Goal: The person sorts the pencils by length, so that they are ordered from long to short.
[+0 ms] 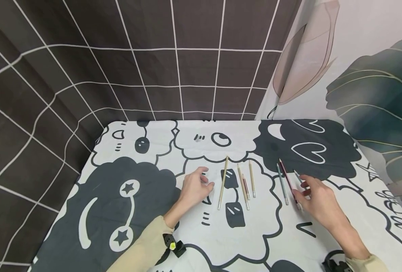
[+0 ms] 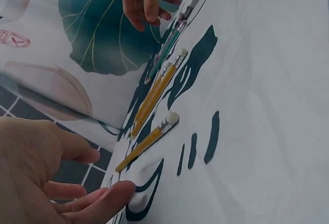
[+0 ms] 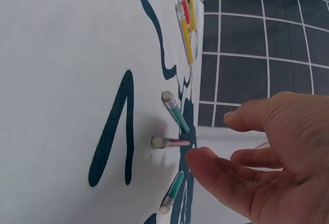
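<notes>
My left hand [image 1: 194, 186] hovers with relaxed fingers just left of a yellow pencil [image 1: 222, 183], holding nothing. To that pencil's right lie two more yellow pencils [image 1: 252, 178] with a short red pencil [image 1: 246, 187] among them. On the right, a green pencil [image 1: 282, 185] and a dark red pencil [image 1: 287, 177] lie side by side. My right hand [image 1: 320, 200] is over a second green pencil [image 1: 297, 175], partly hidden by the fingers in the head view. The right wrist view shows that hand's thumb and fingers [image 3: 216, 175] spread apart with nothing between them.
A white cloth [image 1: 258, 241] with dark cartoon drawings covers the table. Behind it hangs a dark curtain with a white grid [image 1: 197, 68]. A pale curtain with large leaves [image 1: 381, 94] hangs at the right.
</notes>
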`<state>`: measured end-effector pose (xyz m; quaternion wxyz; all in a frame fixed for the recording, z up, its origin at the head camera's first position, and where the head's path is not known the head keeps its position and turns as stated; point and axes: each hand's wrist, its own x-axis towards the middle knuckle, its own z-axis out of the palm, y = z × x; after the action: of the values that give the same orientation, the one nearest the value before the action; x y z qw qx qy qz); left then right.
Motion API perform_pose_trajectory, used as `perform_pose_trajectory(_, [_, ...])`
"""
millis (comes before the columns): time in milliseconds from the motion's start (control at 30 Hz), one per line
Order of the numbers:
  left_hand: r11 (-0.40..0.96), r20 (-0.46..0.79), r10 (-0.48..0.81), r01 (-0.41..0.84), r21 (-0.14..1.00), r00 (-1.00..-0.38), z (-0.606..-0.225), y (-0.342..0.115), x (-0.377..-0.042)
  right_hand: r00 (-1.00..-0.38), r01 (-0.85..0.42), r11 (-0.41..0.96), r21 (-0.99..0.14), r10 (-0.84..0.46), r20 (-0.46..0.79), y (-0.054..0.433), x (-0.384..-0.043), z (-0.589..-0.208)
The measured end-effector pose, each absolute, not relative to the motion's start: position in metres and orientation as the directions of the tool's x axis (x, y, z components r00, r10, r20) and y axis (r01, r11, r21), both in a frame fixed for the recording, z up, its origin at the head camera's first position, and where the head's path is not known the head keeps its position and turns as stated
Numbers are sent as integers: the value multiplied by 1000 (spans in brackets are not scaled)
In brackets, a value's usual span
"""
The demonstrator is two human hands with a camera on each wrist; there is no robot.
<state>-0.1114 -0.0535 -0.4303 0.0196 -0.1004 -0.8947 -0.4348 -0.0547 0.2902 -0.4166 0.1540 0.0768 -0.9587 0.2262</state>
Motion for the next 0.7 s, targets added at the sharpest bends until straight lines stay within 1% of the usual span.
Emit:
perform_pose_trajectory(467, [623, 67, 178, 165, 765, -982, -431, -32, -120, -939, -208, 892, -400, -67, 339, 289, -58, -420])
perform_pose_trajectory(700, [640, 61, 188, 169, 749, -980, -433, -27, -123, -947, -189, 882, -432, -47, 318, 289, -61, -420])
